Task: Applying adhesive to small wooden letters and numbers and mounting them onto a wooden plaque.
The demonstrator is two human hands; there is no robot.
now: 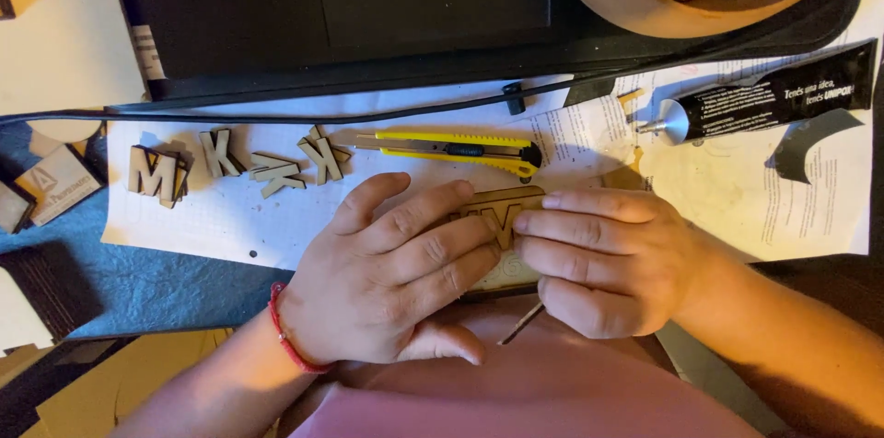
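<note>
Wooden plaque point(502, 217) lies near centre on white paper point(230, 217); our left hand point(391, 277) & right hand point(599, 258) press flat on it w/ fingers extended (gripping nothing). Yellow cutter point(456, 149) just beyond, wooden letters point(230, 166) far left.

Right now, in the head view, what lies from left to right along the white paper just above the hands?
Wooden M letter → upright wooden K letter → flat-lying wooden letter → tilted wooden K letter → yellow utility knife → black glue tube.
</note>
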